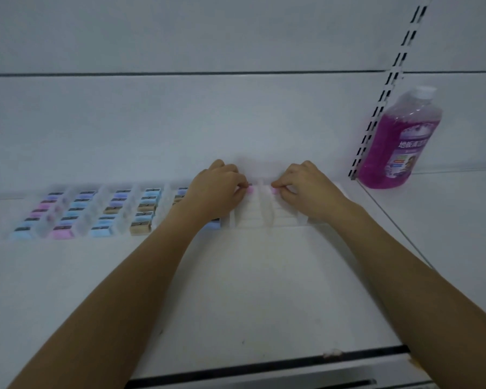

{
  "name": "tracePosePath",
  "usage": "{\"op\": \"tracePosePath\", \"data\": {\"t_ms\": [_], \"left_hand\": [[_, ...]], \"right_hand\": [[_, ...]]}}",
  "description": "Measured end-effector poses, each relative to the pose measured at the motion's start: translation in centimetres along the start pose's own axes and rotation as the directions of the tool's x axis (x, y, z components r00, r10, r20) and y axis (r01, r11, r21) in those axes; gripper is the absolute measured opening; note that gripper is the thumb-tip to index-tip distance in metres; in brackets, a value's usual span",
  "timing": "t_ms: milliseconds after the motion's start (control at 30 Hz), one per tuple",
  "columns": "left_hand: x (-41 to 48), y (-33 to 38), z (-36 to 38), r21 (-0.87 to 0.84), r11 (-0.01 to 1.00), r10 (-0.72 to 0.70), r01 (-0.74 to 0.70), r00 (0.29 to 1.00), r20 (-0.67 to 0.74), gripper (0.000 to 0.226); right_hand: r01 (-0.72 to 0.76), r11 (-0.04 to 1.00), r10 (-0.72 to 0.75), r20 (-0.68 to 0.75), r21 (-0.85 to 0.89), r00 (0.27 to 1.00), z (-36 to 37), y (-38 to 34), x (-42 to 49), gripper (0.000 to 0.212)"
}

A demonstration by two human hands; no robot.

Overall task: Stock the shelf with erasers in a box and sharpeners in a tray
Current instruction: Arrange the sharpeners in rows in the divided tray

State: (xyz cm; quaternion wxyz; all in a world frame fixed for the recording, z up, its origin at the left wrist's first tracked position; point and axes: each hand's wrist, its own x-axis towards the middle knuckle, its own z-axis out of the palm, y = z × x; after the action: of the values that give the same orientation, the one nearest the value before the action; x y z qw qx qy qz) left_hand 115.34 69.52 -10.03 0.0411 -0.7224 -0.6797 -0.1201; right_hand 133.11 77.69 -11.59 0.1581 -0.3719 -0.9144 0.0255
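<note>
A long white tray [253, 217] with several lanes lies on the white shelf [236, 290]. Its left lanes hold rows of small sharpeners [141, 214] in blue, pink, purple and tan. My left hand [216, 192] pinches a small pink sharpener [250, 189] at the back of one lane. My right hand [306, 189] pinches another pink sharpener [274, 190] at the back of the lane beside it. A thin white divider stands between the two hands. The lanes in front of both hands look white. No eraser box is in view.
A bottle of purple liquid [399, 141] stands at the back right, beside a slotted black-and-white upright [387, 88]. The shelf's back wall rises just behind the tray. A dark strip marks the shelf's front edge [264, 369].
</note>
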Motion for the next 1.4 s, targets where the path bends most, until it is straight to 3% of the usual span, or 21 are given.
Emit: {"op": "tracePosePath", "data": {"t_ms": [633,800,900,1067,1200,1300,1400], "left_hand": [[0.1,0.1,0.3,-0.004,0.999,0.038,-0.038,0.999,0.001,0.033],[0.1,-0.1,0.3,-0.007,0.999,0.041,-0.041,0.999,-0.006,0.034],[0.0,-0.1,0.2,0.01,0.999,0.043,-0.043,0.999,0.01,0.034],[-0.3,-0.8,-2.1,-0.046,0.999,-0.005,0.0,0.992,-0.126,0.031],[-2.7,-2.8,-5.5,-0.01,0.994,-0.103,0.105,0.956,-0.275,0.029],[-5.9,-4.0,-7.3,0.034,0.979,-0.179,0.203,0.92,-0.348,0.027],[-10.1,-4.0,-8.1,0.016,0.956,-0.258,0.293,0.864,-0.432,0.028]], "right_hand": [[0.014,0.998,-0.018,0.067,0.058,0.998,0.6,0.6,-0.4,0.036],[0.012,0.997,-0.014,0.022,0.07,1.0,0.4,0.6,-0.4,0.041],[0.004,0.997,-0.006,0.031,0.076,1.0,0.5,0.8,-0.4,0.035],[0.004,0.987,0.023,-0.161,0.163,0.987,-0.6,-0.1,-0.4,0.033],[0.162,0.951,-0.091,-0.265,0.262,0.96,-1.6,-3.3,-1.1,0.034],[0.321,0.898,-0.257,-0.233,0.301,0.938,-1.4,-7.0,-2.3,0.034],[0.513,0.8,-0.469,-0.21,0.312,0.858,-1.0,-10.5,-3.9,0.032]]}}
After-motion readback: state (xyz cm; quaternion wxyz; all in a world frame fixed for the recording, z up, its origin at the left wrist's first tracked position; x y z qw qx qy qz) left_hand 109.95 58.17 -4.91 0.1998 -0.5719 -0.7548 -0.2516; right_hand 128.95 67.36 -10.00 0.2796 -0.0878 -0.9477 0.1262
